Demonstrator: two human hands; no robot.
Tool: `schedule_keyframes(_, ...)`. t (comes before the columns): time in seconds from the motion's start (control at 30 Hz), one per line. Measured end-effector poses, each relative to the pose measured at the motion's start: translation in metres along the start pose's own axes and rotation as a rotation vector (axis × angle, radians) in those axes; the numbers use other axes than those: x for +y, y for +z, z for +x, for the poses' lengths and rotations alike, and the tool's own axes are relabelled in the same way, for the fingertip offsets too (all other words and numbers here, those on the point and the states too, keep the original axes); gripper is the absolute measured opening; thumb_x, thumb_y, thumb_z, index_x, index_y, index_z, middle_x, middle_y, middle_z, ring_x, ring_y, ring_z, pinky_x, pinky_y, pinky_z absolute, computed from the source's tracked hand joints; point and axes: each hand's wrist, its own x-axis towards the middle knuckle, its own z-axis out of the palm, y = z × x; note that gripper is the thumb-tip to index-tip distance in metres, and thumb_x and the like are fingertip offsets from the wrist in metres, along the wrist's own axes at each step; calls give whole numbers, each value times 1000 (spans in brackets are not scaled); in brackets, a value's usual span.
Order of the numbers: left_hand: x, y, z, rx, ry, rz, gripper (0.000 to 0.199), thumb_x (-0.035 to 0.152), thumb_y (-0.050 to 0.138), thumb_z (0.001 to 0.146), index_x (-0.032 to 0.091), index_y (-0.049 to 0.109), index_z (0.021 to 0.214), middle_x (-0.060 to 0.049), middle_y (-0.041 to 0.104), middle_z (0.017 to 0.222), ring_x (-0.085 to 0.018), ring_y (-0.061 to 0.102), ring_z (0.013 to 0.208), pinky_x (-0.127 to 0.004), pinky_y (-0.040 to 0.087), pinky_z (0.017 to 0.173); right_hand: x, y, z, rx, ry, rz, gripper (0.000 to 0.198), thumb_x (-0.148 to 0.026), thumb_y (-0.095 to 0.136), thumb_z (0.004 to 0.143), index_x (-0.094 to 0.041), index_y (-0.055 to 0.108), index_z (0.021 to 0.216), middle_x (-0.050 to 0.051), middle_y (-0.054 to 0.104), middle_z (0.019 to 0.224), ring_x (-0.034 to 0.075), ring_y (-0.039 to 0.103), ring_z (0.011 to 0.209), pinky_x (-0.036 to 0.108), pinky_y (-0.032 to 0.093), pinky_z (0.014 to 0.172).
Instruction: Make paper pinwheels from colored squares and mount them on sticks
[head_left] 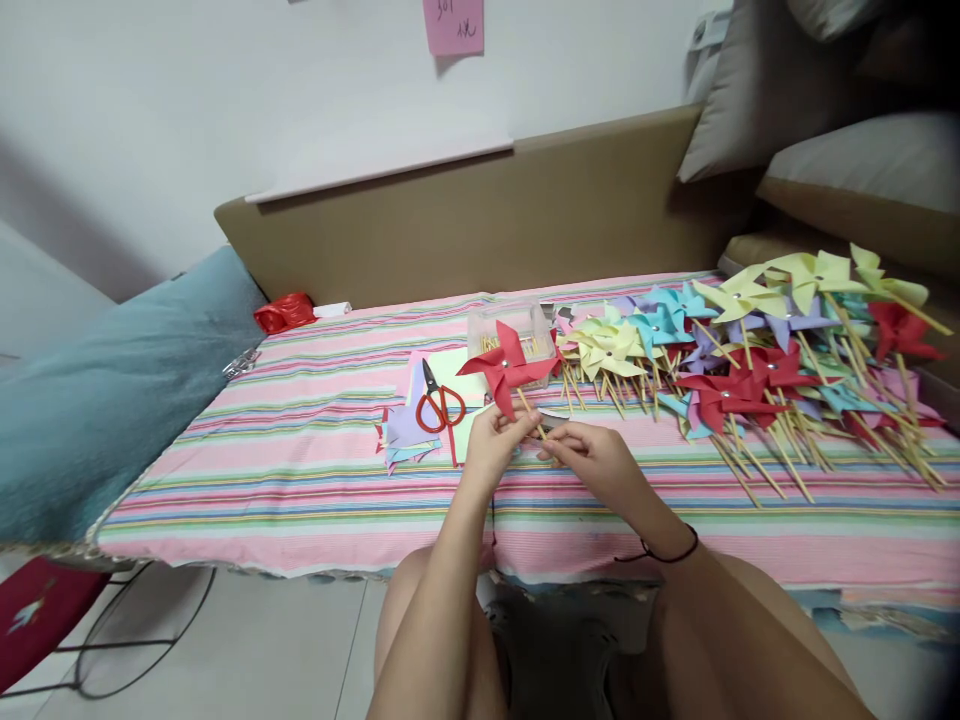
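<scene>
Bare forearms (442,600) stretch out over a striped cloth (262,480). Between them, a red pinwheel (507,366) is held above the cloth: the left hand (495,440) has its fingers pinched on the stick (531,412) just below the head, the right hand (592,455) its fingers clamped near the lower end. Red-handled scissors (439,391) lie to the left, many pinwheels (739,390) to the right. Handwriting on a pink note (454,28), cut off at the top, is only partly legible.
</scene>
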Motion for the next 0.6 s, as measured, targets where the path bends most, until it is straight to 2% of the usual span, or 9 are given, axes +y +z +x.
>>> schedule_keyframes(0.1,-1,2,1,-9,29,4,35,37,80,59,13,69,83,-4,68,65,-15,63,58,-29,51,60,0,3,1,7,2,19,18,-37,60,79,-20,66,75,5,74,71,20,71,66,29,56,62)
schedule_keyframes(0.3,6,1,1,135,116,-19,31,34,78,62,13,69,83,-5,70,69,-14,63,57,-28,53,61,3,2,4,63,-20,-51,19,-36,64,76,-19,70,69,4,73,66,21,70,64,28,54,59)
schedule_keyframes(0.43,9,2,1,101,114,-29,37,34,78,62,13,67,90,-7,72,77,-16,66,66,-29,53,65,1,0,4,77,-50,-18,19,-34,63,78,-19,71,69,5,72,66,20,69,64,28,53,59)
schedule_keyframes(0.5,9,3,2,63,102,-29,41,33,79,61,15,64,95,-9,72,90,-18,68,76,-30,53,69,0,-5,5,132,-52,30,19,-34,63,78,-19,70,70,5,73,68,21,69,65,29,54,60)
schedule_keyframes(0.6,7,0,5,50,81,30,48,33,79,61,16,61,102,-12,70,101,-18,67,82,-30,52,71,1,-28,9,316,-59,71,23,-39,64,76,-18,69,70,7,73,69,21,69,64,31,55,63)
